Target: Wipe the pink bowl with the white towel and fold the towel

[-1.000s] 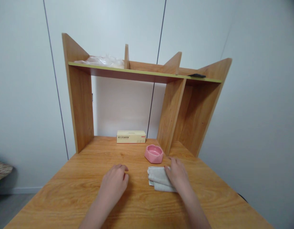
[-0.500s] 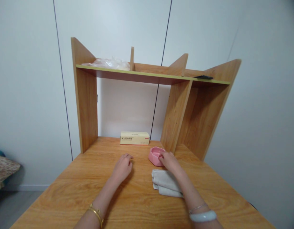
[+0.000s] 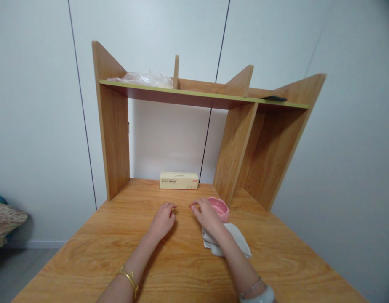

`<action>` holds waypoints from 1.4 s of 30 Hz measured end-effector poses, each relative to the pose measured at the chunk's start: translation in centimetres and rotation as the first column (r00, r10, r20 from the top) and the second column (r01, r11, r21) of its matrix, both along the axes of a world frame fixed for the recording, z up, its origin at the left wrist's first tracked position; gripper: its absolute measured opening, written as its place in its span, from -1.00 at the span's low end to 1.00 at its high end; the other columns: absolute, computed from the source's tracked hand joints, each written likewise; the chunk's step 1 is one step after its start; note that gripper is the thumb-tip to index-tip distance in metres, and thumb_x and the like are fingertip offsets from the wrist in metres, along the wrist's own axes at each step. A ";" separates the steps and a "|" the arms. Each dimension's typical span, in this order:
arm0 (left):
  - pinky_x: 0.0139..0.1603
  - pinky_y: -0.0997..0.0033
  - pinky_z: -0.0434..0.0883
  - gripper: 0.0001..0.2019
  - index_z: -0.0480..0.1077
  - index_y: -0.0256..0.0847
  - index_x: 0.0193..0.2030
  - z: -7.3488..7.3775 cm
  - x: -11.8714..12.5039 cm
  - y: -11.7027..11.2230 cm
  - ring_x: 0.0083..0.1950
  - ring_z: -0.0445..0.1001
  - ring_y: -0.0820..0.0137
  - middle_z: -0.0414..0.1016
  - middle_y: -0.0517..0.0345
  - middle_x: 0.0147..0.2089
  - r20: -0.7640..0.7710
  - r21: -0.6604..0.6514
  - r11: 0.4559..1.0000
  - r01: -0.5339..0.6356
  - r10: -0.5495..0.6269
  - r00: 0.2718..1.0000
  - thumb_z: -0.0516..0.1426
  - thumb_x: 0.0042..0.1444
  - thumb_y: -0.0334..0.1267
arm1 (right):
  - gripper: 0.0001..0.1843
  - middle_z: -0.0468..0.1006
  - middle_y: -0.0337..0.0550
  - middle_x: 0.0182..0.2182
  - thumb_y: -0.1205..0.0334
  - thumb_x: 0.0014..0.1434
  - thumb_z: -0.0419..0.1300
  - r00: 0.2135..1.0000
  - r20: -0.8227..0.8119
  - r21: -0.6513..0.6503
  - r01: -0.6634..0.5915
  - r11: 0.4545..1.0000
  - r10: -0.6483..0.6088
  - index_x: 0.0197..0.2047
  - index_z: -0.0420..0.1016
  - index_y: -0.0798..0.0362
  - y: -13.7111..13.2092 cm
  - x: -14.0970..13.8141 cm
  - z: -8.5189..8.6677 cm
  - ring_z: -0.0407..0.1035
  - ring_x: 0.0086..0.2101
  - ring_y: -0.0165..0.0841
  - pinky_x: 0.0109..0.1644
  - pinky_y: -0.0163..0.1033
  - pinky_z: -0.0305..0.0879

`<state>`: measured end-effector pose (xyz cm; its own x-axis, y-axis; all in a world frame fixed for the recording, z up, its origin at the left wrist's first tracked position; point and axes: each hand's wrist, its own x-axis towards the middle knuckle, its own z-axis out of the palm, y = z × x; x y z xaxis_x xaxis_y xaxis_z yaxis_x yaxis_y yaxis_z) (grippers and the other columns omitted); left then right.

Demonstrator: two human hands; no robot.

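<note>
My right hand (image 3: 207, 216) is closed on the left side of a small pink bowl (image 3: 219, 207), which sits tilted just above the far edge of a folded grey cloth (image 3: 232, 242) on the wooden table (image 3: 87, 252). My right forearm lies across the cloth. My left hand (image 3: 163, 219) rests palm down on the table a little to the left, its fingers loosely stretched with nothing in them.
A wooden shelf unit (image 3: 114, 139) stands at the back of the table. A cream box (image 3: 178, 180) lies under it. On the top shelf are a clear plastic bag (image 3: 140, 78) at the left and a flat dark object (image 3: 275, 98) at the right.
My right hand left the cloth, reached forward to the pink bowl and took hold of it; the bowl is now tilted and closer to the cloth. My left hand slid slightly forward.
</note>
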<state>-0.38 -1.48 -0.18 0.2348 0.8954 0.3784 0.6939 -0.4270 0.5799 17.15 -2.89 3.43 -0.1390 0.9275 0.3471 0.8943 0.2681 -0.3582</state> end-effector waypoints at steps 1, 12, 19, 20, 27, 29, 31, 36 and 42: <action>0.15 0.39 0.22 -0.63 0.38 -0.32 -0.08 0.0 0.0 0.0 0.08 0.35 0.37 0.45 -0.02 -0.03 0.000 -0.009 1.000 0.001 -0.001 1.000 -0.07 -0.01 -0.55 | -0.68 0.48 0.04 -0.11 0.28 0.19 -0.03 0.998 -0.018 -0.015 -0.059 0.998 0.059 -0.09 0.44 0.20 0.3 -1.3 -0.5 0.32 -0.05 -0.27 0.05 -0.24 0.16; 0.18 0.39 0.19 -0.53 0.33 -0.38 0.04 -1.4 -0.4 0.2 0.12 0.34 0.32 0.41 -0.12 0.08 -0.085 -0.183 0.983 -0.026 0.011 0.996 -0.05 -0.06 -0.54 | -0.42 0.27 0.07 0.16 0.47 0.06 -0.06 0.960 -0.102 -0.114 -0.273 0.955 0.262 0.19 0.19 0.19 1.6 -5.2 -6.5 0.10 0.17 -0.26 0.24 -0.10 0.01; 0.26 0.38 0.09 -0.42 0.28 -0.33 0.12 -2.0 -0.7 0.2 0.22 0.23 0.34 0.32 -0.07 0.18 -0.105 -0.210 0.976 0.061 -0.085 0.991 -0.04 -0.13 -0.54 | -0.41 0.25 0.07 0.17 0.41 0.07 -0.03 0.963 -0.106 -0.170 -0.263 0.950 0.247 0.21 0.17 0.19 1.4 -5.0 -7.1 0.08 0.18 -0.25 0.24 -0.10 0.00; 0.26 0.38 0.09 -0.42 0.27 -0.34 0.13 -2.0 -0.7 0.2 0.23 0.23 0.35 0.33 -0.07 0.18 -0.106 -0.211 0.975 0.067 -0.091 0.990 -0.04 -0.13 -0.54 | -0.42 0.24 0.07 0.18 0.41 0.08 -0.03 0.964 -0.102 -0.174 -0.261 0.950 0.247 0.21 0.17 0.20 1.5 -5.0 -7.0 0.07 0.19 -0.25 0.24 -0.11 0.00; 0.27 0.36 0.08 -0.42 0.26 -0.37 0.13 -2.1 -0.8 0.3 0.25 0.20 0.33 0.29 -0.10 0.20 -0.119 -0.208 0.975 0.073 -0.099 0.988 -0.05 -0.13 -0.53 | -0.41 0.22 0.11 0.18 0.39 0.08 -0.03 0.960 -0.076 -0.193 -0.280 0.941 0.270 0.21 0.15 0.26 1.6 -4.8 -6.9 0.06 0.19 -0.24 0.24 -0.13 -0.01; 0.27 0.37 0.08 -0.42 0.26 -0.36 0.14 -2.1 -0.8 0.3 0.24 0.20 0.34 0.30 -0.09 0.20 -0.123 -0.206 0.976 0.075 -0.102 0.987 -0.05 -0.12 -0.53 | -0.41 0.24 0.10 0.18 0.39 0.07 -0.03 0.960 -0.081 -0.180 -0.280 0.943 0.270 0.21 0.16 0.26 1.6 -4.8 -7.1 0.07 0.19 -0.25 0.24 -0.13 -0.01; 0.27 0.38 0.08 -0.42 0.25 -0.40 0.14 -2.1 -0.9 0.3 0.24 0.20 0.33 0.29 -0.12 0.20 -0.126 -0.204 0.976 0.077 -0.104 0.987 -0.05 -0.11 -0.53 | -0.42 0.26 0.07 0.17 0.39 0.08 -0.03 0.960 -0.091 -0.157 -0.277 0.948 0.265 0.20 0.18 0.21 1.7 -4.8 -7.2 0.09 0.18 -0.25 0.24 -0.11 0.00; 0.27 0.38 0.08 -0.43 0.24 -0.46 0.14 -2.1 -0.8 0.3 0.25 0.20 0.32 0.26 -0.18 0.21 -0.132 -0.199 0.977 0.077 -0.105 0.986 -0.05 -0.11 -0.53 | -0.43 0.28 0.05 0.16 0.38 0.08 -0.02 0.960 -0.081 -0.154 -0.279 0.948 0.269 0.20 0.19 0.19 1.7 -4.8 -7.2 0.11 0.17 -0.25 0.23 -0.13 0.03; 0.27 0.35 0.09 -0.43 0.27 -0.36 0.13 -2.0 -0.8 0.3 0.24 0.21 0.34 0.31 -0.09 0.19 -0.131 -0.201 0.976 0.078 -0.106 0.986 -0.05 -0.11 -0.54 | -0.43 0.26 0.14 0.16 0.39 0.08 -0.02 0.958 -0.088 -0.171 -0.283 0.944 0.272 0.19 0.19 0.30 1.6 -4.8 -6.8 0.12 0.16 -0.22 0.22 -0.14 0.04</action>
